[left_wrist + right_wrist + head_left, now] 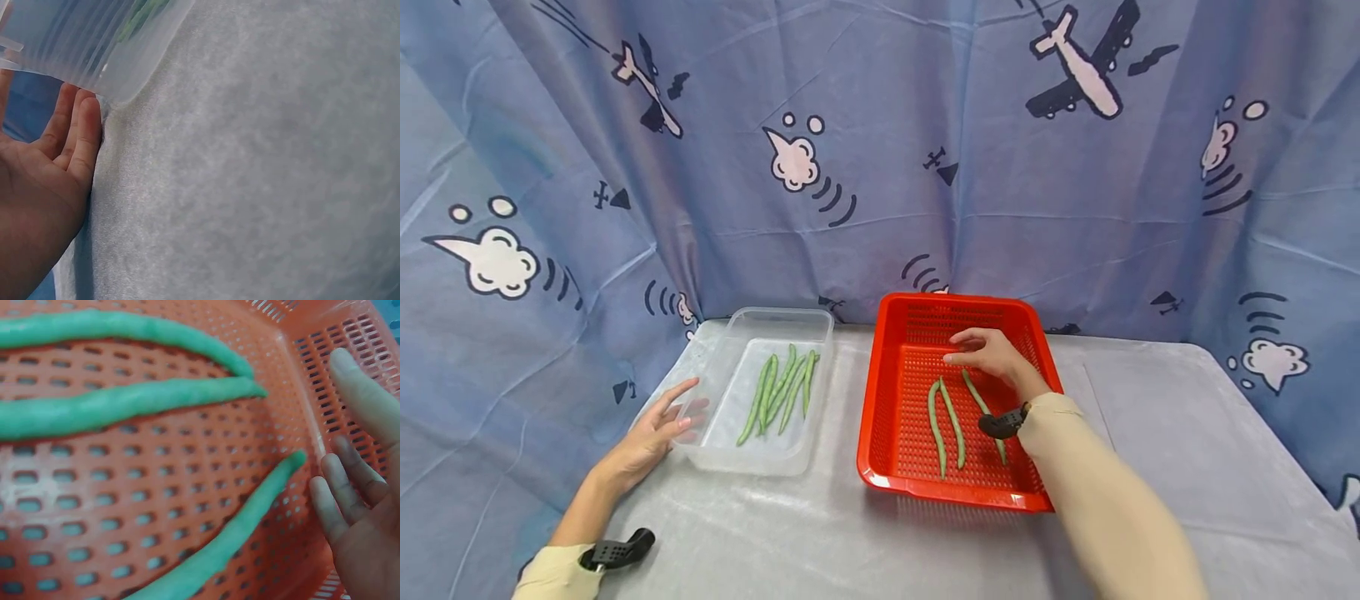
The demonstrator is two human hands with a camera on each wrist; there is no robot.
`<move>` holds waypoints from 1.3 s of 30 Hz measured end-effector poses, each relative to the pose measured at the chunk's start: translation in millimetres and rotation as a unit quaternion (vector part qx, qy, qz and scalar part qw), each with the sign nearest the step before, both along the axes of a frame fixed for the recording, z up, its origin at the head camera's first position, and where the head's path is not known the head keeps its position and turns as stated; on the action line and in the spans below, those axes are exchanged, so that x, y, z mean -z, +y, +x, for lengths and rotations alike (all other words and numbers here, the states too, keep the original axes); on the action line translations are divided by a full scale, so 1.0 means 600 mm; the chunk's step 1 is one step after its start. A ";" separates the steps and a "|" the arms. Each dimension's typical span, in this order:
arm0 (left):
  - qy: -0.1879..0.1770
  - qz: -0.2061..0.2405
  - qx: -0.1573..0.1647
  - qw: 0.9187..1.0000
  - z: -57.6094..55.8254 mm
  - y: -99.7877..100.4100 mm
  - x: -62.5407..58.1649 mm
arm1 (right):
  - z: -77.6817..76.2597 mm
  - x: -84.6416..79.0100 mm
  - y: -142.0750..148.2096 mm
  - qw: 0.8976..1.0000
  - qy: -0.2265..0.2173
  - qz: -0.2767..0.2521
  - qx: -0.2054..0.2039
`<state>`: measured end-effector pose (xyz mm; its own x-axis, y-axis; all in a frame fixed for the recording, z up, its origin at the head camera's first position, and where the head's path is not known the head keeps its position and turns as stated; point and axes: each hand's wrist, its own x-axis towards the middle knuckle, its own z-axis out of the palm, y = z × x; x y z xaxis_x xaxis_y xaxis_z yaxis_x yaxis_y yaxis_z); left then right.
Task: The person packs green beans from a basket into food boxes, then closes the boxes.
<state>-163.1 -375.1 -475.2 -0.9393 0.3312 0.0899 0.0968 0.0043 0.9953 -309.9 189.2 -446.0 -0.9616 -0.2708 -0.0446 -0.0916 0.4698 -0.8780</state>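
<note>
My left hand is at the near left corner of a clear plastic container, its fingers extended along the wall; the left wrist view shows the fingertips touching the container's side. Several green beans lie in that container. Over the red perforated basket, my right hand hovers with fingers loosely bent and nothing held. Three green beans lie on the basket floor, two side by side and one apart, partly hidden by the wrist strap in the head view.
A white cloth-covered table bears both containers, with the basket right of the clear one. Flat transparent sheeting lies on the right side. A blue patterned curtain hangs behind and along the left.
</note>
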 end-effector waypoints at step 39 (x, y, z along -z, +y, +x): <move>-0.011 -0.004 0.003 1.000 0.001 -0.005 0.002 | 0.027 0.040 -0.040 0.988 0.079 0.088 -0.096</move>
